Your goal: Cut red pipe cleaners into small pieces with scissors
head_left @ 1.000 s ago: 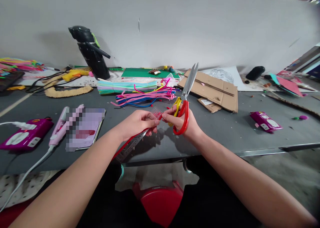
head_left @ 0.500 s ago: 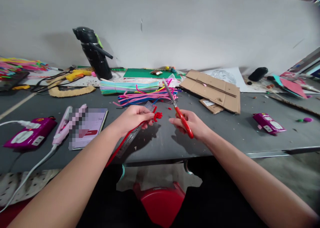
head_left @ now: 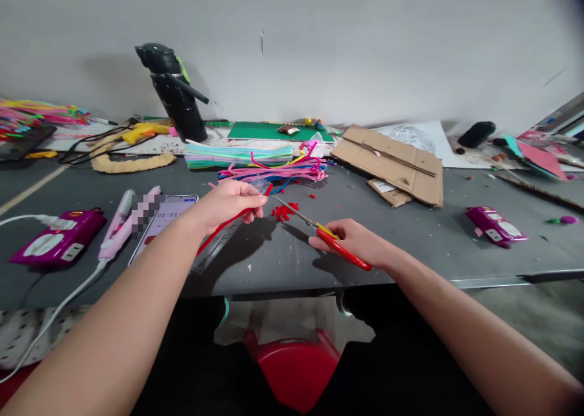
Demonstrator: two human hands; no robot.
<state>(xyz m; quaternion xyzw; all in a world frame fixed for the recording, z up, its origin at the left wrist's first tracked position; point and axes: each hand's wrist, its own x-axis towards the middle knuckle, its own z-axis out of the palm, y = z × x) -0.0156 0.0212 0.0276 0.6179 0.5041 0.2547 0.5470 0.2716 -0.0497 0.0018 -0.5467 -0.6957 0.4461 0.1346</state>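
Observation:
My left hand (head_left: 230,208) is closed on a red pipe cleaner (head_left: 216,232) and a clear ruler (head_left: 219,246) lying along it, with their ends sticking out past my fingertips. In my right hand (head_left: 360,241) is a pair of scissors (head_left: 341,249) with red handles, its fingers wrapped around them. The blades point left, their tips close to the pipe cleaner's end. Whether the blades touch it, I cannot tell. On the grey table between my hands lies a small heap of short red pieces (head_left: 283,211).
Bundled pastel pipe cleaners (head_left: 237,156) and pink and blue ones (head_left: 278,173) lie beyond my hands. A black flask (head_left: 177,93) stands behind. Cardboard (head_left: 392,163) lies right; a phone (head_left: 177,204), pink iron (head_left: 123,227) and purple power box (head_left: 59,236) sit left.
The scissors have swung down from pointing up and away to pointing left at the pipe cleaner. My left hand has shifted left and up, and the red pieces now show spread on the table.

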